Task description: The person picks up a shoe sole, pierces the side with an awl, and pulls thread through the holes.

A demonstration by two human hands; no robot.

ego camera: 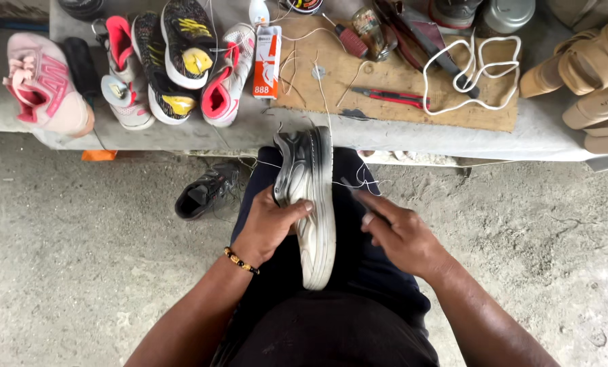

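Observation:
A grey and black sneaker (311,197) with a pale sole stands on edge on my lap, toe pointing away. My left hand (266,228) grips its upper from the left, a beaded bracelet on the wrist. My right hand (399,234) is just right of the sole, fingers pinched on a thin tool (353,188) with white thread (362,178) running from the shoe toward the bench.
A low bench (385,132) ahead carries several colourful sneakers (175,61), a pink shoe (46,85), an orange and white box (266,61), red-handled pliers (389,96), a white cord (474,71) and beige sandals (589,75). A black shoe (205,194) lies on the concrete floor.

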